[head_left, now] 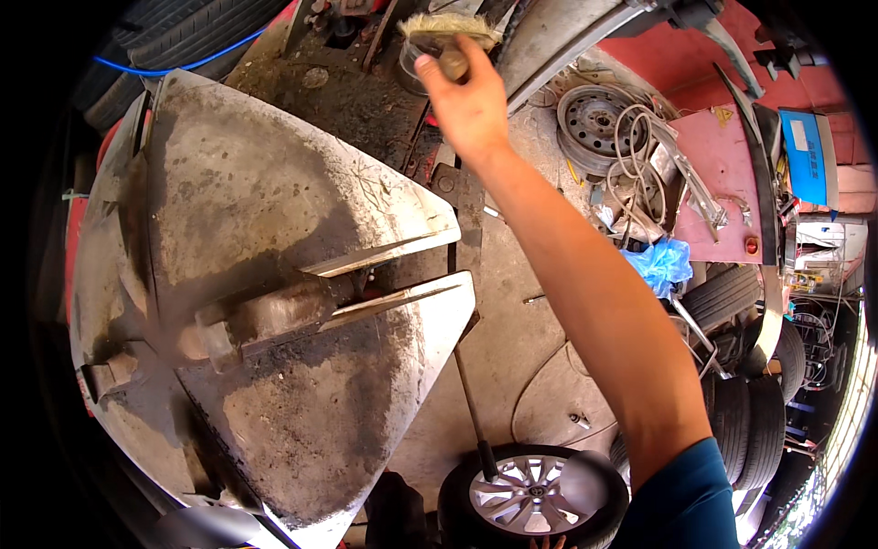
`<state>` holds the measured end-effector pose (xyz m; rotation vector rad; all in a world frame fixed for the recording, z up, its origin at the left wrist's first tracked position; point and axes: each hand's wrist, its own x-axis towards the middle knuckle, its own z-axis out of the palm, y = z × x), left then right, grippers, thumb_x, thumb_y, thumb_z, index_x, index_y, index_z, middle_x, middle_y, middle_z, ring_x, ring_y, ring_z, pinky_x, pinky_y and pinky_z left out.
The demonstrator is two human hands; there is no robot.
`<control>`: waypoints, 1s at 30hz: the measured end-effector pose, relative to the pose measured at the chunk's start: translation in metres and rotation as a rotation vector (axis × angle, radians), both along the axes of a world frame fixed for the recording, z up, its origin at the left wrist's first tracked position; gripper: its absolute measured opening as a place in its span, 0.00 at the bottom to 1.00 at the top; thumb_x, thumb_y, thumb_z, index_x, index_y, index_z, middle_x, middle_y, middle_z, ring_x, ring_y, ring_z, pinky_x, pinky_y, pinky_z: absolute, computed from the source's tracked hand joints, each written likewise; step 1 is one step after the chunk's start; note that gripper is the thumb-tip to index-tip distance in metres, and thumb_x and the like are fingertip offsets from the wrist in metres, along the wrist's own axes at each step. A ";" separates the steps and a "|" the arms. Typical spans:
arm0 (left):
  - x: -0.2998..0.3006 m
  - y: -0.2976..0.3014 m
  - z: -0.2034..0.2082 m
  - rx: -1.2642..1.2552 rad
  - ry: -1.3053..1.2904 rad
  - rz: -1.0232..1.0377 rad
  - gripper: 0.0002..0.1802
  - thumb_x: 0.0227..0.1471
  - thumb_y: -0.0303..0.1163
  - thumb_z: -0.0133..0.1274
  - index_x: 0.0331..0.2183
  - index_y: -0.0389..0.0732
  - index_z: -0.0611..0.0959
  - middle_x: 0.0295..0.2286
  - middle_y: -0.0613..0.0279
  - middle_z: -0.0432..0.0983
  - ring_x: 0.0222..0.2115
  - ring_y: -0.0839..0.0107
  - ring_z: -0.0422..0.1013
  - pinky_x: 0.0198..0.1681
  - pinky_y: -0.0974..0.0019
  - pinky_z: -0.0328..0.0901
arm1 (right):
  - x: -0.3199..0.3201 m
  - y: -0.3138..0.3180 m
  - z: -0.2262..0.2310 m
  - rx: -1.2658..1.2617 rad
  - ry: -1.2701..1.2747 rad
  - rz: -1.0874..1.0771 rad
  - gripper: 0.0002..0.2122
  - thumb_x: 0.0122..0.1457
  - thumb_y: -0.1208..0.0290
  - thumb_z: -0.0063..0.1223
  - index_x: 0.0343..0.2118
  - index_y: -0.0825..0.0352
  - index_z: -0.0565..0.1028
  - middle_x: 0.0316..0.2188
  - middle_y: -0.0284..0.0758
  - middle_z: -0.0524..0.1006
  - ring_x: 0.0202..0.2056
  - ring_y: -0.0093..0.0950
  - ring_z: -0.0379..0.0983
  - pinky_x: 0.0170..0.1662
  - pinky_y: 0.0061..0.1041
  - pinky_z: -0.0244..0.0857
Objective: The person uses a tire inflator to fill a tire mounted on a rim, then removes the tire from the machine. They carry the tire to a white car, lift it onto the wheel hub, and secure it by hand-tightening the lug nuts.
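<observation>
My right hand (471, 105) reaches far forward, closed around the stubby handle of a brush (448, 27) with pale bristles. The brush is over a round pot (413, 73) beside a grimy machine; whether the bristles touch the pot I cannot tell. At the lower edge, a few fingertips of my left hand (547, 543) curl over the near side of a wheel (521, 494) with a silver alloy rim and black tyre. The rest of that hand is hidden. A dark rod (469, 393) slants down to the wheel's rim.
A big worn metal turntable (238, 201) with pointed plates fills the left. Tyres (183, 37) lie behind it. On the right are a steel wheel rim (599, 119), coiled hose (636, 137), a blue plastic bag (663, 265) and stacked tyres (761, 430). A thin hose crosses the floor.
</observation>
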<state>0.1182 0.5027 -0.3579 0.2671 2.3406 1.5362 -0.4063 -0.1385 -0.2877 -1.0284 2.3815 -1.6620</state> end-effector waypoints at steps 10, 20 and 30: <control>-0.021 0.007 0.013 0.005 -0.145 -0.008 0.31 0.54 0.52 0.50 0.59 0.59 0.72 0.63 0.43 0.56 0.58 0.26 0.54 0.51 0.15 0.50 | 0.017 0.005 -0.018 0.552 0.132 0.121 0.46 0.52 0.69 0.64 0.69 0.56 0.44 0.57 0.47 0.62 0.54 0.49 0.69 0.55 0.40 0.67; -0.007 0.011 -0.003 -0.020 -0.014 0.011 0.36 0.53 0.52 0.54 0.61 0.56 0.68 0.62 0.46 0.57 0.57 0.33 0.57 0.53 0.22 0.52 | 0.007 0.025 -0.027 0.578 0.127 0.178 0.47 0.50 0.78 0.57 0.70 0.59 0.39 0.60 0.53 0.58 0.51 0.52 0.71 0.53 0.42 0.68; -0.012 -0.005 0.006 0.036 -0.051 -0.068 0.39 0.51 0.49 0.57 0.62 0.52 0.65 0.60 0.46 0.59 0.55 0.36 0.60 0.52 0.30 0.56 | 0.010 0.038 -0.033 0.456 0.112 0.252 0.46 0.49 0.83 0.53 0.70 0.55 0.43 0.58 0.49 0.61 0.50 0.51 0.71 0.53 0.43 0.67</control>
